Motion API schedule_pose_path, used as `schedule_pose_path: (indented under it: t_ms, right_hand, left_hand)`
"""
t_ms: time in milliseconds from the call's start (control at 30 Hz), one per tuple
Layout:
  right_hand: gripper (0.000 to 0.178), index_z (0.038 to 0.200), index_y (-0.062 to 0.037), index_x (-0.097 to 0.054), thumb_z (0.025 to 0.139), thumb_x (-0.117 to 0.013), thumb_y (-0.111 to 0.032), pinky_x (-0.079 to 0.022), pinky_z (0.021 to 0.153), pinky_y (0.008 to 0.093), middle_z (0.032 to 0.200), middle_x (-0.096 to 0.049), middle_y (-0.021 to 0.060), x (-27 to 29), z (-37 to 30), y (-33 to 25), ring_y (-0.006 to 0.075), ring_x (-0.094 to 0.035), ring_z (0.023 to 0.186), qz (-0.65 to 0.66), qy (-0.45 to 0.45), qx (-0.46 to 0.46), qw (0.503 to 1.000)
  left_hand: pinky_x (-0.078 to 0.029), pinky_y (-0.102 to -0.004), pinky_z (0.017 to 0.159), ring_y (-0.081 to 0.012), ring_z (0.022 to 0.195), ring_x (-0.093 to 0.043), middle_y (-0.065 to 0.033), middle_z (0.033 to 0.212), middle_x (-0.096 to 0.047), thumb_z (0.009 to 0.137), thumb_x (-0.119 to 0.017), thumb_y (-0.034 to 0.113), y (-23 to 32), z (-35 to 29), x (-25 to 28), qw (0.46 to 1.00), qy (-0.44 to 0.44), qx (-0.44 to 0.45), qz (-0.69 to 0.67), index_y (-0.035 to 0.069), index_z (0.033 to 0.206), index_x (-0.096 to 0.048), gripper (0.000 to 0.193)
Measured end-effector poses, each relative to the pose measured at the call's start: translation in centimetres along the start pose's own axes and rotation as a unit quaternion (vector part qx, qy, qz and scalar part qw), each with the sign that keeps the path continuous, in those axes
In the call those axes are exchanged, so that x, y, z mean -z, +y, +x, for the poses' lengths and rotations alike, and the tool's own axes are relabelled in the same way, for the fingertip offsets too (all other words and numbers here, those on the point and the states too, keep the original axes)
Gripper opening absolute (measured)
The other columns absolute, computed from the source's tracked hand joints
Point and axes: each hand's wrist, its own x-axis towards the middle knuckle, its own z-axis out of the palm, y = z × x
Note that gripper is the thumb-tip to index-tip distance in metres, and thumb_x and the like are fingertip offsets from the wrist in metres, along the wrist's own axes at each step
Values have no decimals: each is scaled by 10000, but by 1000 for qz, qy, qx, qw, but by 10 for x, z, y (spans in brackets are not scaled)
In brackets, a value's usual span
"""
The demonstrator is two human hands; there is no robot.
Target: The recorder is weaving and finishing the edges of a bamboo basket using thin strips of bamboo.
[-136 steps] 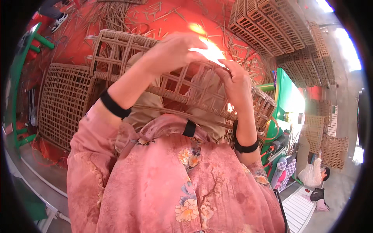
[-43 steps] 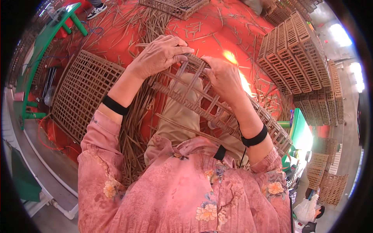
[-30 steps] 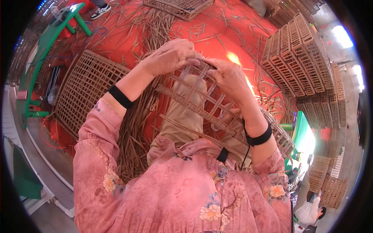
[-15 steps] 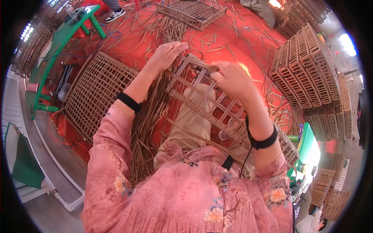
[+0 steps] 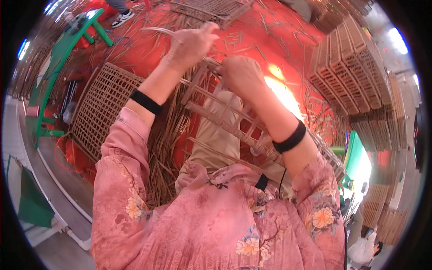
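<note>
A half-open woven basket frame (image 5: 217, 118) of brown strips rests tilted across my legs. My left hand (image 5: 190, 47) is raised past its far left corner, fingers closed. A pale, thin strip (image 5: 157, 30) sticks out from the left hand toward the left. Close by on the right, my right hand (image 5: 243, 76) is curled in a fist over the basket's far end, gripping it. The right fingertips are hidden behind the knuckles.
Loose brown strips (image 5: 168, 148) lie in a bundle beside my left leg. A finished woven panel (image 5: 105, 108) stands left, near a green bench (image 5: 67, 49). Stacked baskets (image 5: 348, 67) rise at right, beside a green stool (image 5: 357, 155). Another basket (image 5: 216, 11) lies ahead on the red floor (image 5: 148, 49).
My left hand has moved up and away from me, and a pale strip now shows trailing from it. The right hand has moved left along the basket's far end.
</note>
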Motion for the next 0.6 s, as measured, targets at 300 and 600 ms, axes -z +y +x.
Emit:
schedule_pose_path:
  t_ms: [300, 600]
  right_hand:
    - [324, 1119, -132, -816, 832, -779, -276, -602, 876, 457, 1211, -774, 106, 12, 14, -26, 288, -743, 1127, 51, -145, -71, 986]
    - [255, 1052, -40, -753, 1000, -660, -272, -582, 822, 344, 1011, -742, 104, 137, -257, 13, 236, -722, 951, 180, 184, 25, 966]
  left_hand:
    - [-525, -366, 1004, -252, 1147, -719, -135, 1228, -755, 994, -682, 345, -56, -17, -33, 961, -99, 212, -145, 78, 1257, -735, 379]
    - [-519, -366, 977, -262, 1129, -722, -135, 1183, -763, 1041, -640, 358, -72, -8, -28, 976, -106, 161, -102, 71, 1289, -704, 385]
